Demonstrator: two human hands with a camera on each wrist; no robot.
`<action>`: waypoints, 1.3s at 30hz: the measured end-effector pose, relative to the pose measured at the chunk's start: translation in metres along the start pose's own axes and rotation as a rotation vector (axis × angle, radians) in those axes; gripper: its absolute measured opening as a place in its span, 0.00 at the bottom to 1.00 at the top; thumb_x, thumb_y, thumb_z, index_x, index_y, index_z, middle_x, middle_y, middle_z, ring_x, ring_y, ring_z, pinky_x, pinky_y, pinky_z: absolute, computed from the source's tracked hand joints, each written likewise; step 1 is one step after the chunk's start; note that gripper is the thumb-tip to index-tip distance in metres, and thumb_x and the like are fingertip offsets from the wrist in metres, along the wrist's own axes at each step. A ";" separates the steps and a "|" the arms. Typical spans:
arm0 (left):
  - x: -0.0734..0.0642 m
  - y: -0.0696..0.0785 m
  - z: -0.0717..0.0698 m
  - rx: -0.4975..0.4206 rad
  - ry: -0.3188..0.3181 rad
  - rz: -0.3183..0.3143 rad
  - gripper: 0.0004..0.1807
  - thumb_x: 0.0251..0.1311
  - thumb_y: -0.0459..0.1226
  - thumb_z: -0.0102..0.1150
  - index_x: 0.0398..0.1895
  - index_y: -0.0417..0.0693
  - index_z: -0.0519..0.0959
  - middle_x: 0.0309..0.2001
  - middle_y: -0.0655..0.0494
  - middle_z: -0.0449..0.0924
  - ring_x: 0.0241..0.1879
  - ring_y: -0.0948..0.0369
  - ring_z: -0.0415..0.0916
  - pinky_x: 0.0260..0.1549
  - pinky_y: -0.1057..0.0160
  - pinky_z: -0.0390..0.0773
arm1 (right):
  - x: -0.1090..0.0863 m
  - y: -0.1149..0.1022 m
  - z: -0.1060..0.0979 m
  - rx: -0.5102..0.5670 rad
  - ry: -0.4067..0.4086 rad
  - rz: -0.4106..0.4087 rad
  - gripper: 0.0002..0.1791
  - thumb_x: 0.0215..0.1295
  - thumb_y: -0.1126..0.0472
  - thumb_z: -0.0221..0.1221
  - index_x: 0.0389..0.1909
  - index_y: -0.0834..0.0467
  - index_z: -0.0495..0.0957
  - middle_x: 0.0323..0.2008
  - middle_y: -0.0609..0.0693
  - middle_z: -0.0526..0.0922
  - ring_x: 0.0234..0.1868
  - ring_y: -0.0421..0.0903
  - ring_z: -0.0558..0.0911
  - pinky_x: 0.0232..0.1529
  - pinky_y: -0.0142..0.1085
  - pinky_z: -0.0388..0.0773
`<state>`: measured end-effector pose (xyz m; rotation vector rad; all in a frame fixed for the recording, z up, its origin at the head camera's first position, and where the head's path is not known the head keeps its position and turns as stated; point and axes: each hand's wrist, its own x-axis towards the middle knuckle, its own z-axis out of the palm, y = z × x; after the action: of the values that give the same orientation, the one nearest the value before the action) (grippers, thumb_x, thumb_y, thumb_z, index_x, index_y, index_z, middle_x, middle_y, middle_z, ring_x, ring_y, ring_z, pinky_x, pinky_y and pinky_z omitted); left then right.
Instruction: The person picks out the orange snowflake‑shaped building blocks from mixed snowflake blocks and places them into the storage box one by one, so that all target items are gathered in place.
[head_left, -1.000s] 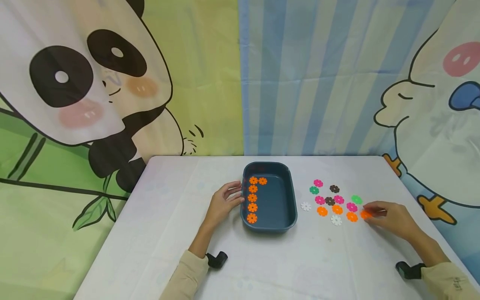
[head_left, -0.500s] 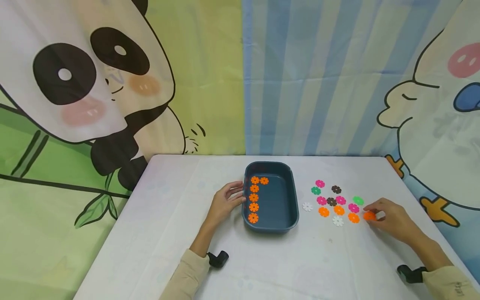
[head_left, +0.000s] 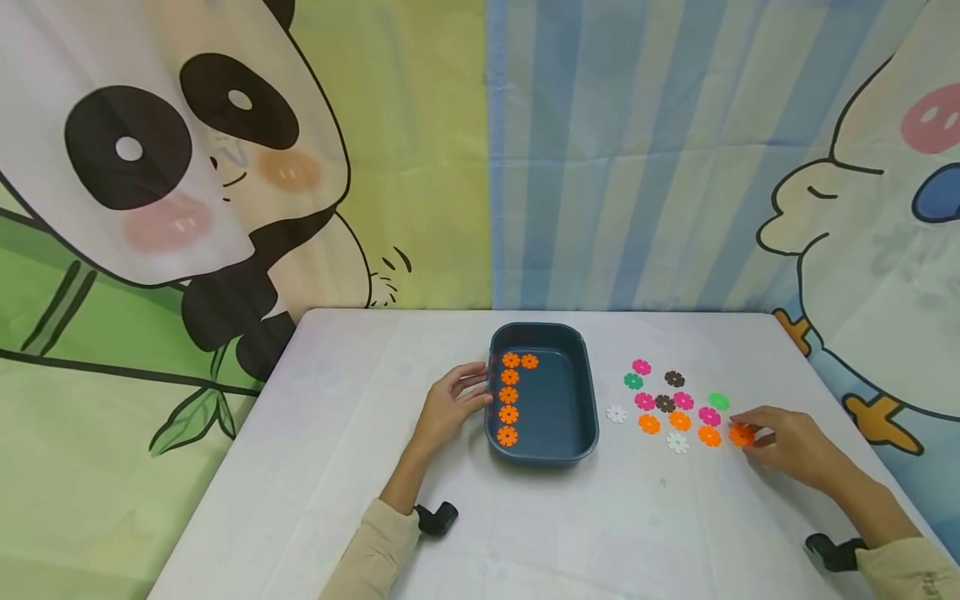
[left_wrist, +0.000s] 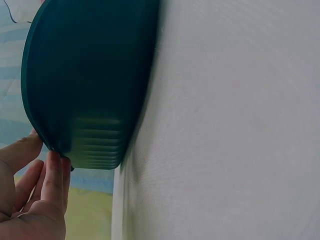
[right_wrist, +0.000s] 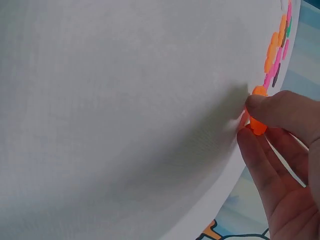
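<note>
Nearest: beige sleeves (head_left: 375, 546), 1 black device (head_left: 437, 518) at each wrist. The right hand (head_left: 791, 446) pinches 1 orange notched disc (head_left: 742, 435) between thumb and fingertips; the disc sits at the fingertips, on the hand's tray-facing side. The left hand (head_left: 442, 410), fingers relaxed, touches the left side of the dark blue tray (head_left: 558, 408). Inside: 6 orange discs (head_left: 508, 395), 5 in a column along the left wall, 1 right of the top. Between tray and right hand, on the white table (head_left: 592, 533): 13 loose discs (head_left: 683, 401). Behind: panda-print curtain (head_left: 420, 167).

Beige sleeves (head_left: 373, 546), black wrist cameras (head_left: 437, 519)
</note>
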<state>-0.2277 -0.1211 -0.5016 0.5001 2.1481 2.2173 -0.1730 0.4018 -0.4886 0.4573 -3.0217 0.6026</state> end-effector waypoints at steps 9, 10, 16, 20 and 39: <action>-0.002 0.016 0.000 -0.016 -0.040 -0.026 0.32 0.57 0.24 0.64 0.65 0.26 0.65 0.64 0.28 0.65 0.63 0.37 0.65 0.57 0.60 0.76 | -0.002 -0.001 -0.001 -0.027 -0.001 -0.044 0.29 0.43 0.71 0.75 0.51 0.61 0.81 0.46 0.58 0.84 0.38 0.51 0.83 0.33 0.38 0.87; -0.003 0.020 0.001 -0.015 -0.045 -0.028 0.31 0.58 0.23 0.63 0.65 0.26 0.65 0.64 0.27 0.64 0.63 0.37 0.65 0.57 0.60 0.76 | -0.002 -0.001 -0.001 -0.030 0.007 -0.054 0.30 0.42 0.71 0.75 0.52 0.61 0.81 0.47 0.58 0.84 0.38 0.51 0.83 0.33 0.37 0.87; -0.006 0.030 0.003 -0.008 -0.052 -0.021 0.31 0.58 0.23 0.63 0.64 0.25 0.64 0.64 0.26 0.64 0.63 0.36 0.65 0.58 0.58 0.75 | -0.003 -0.003 -0.002 -0.040 -0.010 -0.059 0.29 0.43 0.72 0.74 0.51 0.61 0.81 0.46 0.58 0.84 0.38 0.51 0.83 0.34 0.39 0.87; -0.007 0.032 0.004 0.002 -0.050 -0.016 0.31 0.58 0.23 0.63 0.64 0.25 0.64 0.63 0.26 0.64 0.63 0.37 0.65 0.59 0.57 0.75 | -0.004 -0.003 -0.002 -0.057 -0.028 -0.046 0.24 0.46 0.71 0.73 0.48 0.61 0.83 0.43 0.57 0.85 0.37 0.50 0.84 0.35 0.40 0.86; -0.003 0.019 0.003 0.013 -0.023 -0.015 0.31 0.57 0.25 0.65 0.64 0.29 0.67 0.63 0.31 0.67 0.62 0.41 0.68 0.57 0.61 0.77 | 0.040 -0.046 -0.012 0.010 0.160 -0.135 0.25 0.49 0.63 0.75 0.50 0.62 0.83 0.42 0.57 0.86 0.37 0.54 0.85 0.32 0.42 0.87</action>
<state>-0.2199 -0.1203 -0.4839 0.5062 2.1489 2.1804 -0.1983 0.3542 -0.4570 0.5783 -2.8113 0.6144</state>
